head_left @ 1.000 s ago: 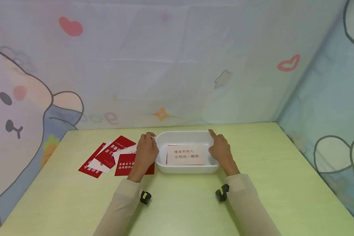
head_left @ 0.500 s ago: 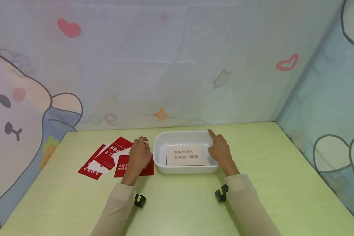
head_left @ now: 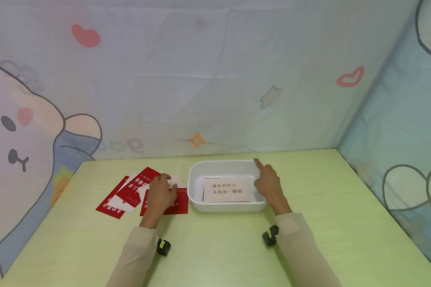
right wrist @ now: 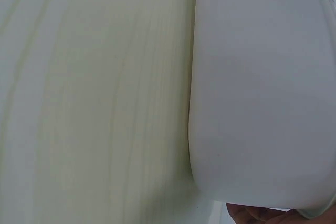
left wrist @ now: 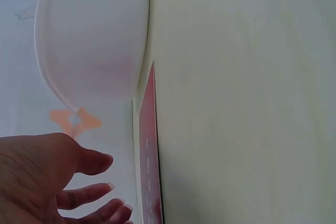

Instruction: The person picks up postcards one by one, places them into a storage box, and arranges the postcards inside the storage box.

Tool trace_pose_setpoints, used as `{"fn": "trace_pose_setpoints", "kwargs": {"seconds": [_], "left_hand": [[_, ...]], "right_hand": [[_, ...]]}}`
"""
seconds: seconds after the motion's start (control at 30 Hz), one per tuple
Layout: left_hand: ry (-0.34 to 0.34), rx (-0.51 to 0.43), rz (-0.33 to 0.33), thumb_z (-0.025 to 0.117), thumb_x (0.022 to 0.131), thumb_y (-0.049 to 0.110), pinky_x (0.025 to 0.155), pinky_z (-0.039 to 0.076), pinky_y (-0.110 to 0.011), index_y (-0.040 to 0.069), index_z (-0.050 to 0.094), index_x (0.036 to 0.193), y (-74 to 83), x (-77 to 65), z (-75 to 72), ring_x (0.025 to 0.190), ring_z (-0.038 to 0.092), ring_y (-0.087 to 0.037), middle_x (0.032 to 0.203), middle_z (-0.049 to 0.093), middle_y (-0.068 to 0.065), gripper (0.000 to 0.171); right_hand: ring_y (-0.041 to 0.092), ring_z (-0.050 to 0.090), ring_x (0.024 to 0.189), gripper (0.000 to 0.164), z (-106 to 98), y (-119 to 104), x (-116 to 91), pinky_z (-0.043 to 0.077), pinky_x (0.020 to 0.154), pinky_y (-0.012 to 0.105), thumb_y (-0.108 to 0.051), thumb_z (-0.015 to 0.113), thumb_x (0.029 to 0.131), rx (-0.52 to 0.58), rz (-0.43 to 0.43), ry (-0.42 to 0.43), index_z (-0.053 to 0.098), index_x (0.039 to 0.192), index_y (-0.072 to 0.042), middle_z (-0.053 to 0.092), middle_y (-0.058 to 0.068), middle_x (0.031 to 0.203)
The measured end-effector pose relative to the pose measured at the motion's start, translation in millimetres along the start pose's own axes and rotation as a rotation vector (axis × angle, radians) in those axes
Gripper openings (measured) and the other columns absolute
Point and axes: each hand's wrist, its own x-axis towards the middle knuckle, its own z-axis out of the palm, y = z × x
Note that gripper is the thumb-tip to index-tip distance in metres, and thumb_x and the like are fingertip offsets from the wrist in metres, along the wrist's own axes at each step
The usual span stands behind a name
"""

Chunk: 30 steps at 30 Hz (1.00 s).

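Observation:
A white plastic tray [head_left: 227, 207] sits mid-table in the head view, with a pale card [head_left: 226, 191] bearing printed characters lying in it. My right hand [head_left: 269, 184] grips the tray's right rim; in the right wrist view its fingers [right wrist: 247, 214] curl at the rim beyond the tray wall [right wrist: 262, 87]. Left of the tray, my left hand [head_left: 160, 196] is over a red card [head_left: 180, 202], partly covering it. The left wrist view shows that hand [left wrist: 37, 177] with loosely spread fingers and nothing between them, close above a red card [left wrist: 149, 166].
Further left, several red and white cards [head_left: 132, 193] overlap in a loose fan on the pale green table [head_left: 215, 251]. A printed cloth backdrop [head_left: 219, 99] rises behind the table's far edge, and another cloth panel [head_left: 402, 131] stands on the right.
My left hand has let go of the tray's left rim and moved left over the red and white cards. The right hand and the tray have stayed put.

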Motion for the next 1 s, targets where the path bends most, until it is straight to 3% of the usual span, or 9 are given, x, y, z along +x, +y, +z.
{"fn": "trace_pose_setpoints", "kwargs": {"seconds": [0.63, 1.0], "left_hand": [[-0.152, 0.201, -0.119, 0.067, 0.082, 0.036, 0.089, 0.034, -0.071, -0.009, 0.041, 0.124, -15.1, -1.8, -14.6, 0.117, 0.027, -0.054, 0.124, 0.037, -0.039, 0.067], [-0.231, 0.217, -0.144, 0.068, 0.079, 0.042, 0.093, 0.028, -0.074, -0.011, 0.038, 0.127, -14.7, -3.8, -24.7, 0.120, 0.019, -0.059, 0.128, 0.031, -0.044, 0.077]], "right_hand": [[0.038, 0.052, 0.096, 0.073, 0, -1, -1, 0.049, 0.080, 0.056, 0.006, 0.053, 0.079, 0.014, -0.003, 0.009, 0.030, 0.146, -0.007, 0.047, 0.031, 0.122], [0.039, 0.052, 0.098, 0.072, -1, -1, -1, 0.048, 0.081, 0.057, 0.006, 0.054, 0.079, 0.018, -0.003, 0.004, 0.030, 0.146, -0.008, 0.047, 0.032, 0.124]]}}
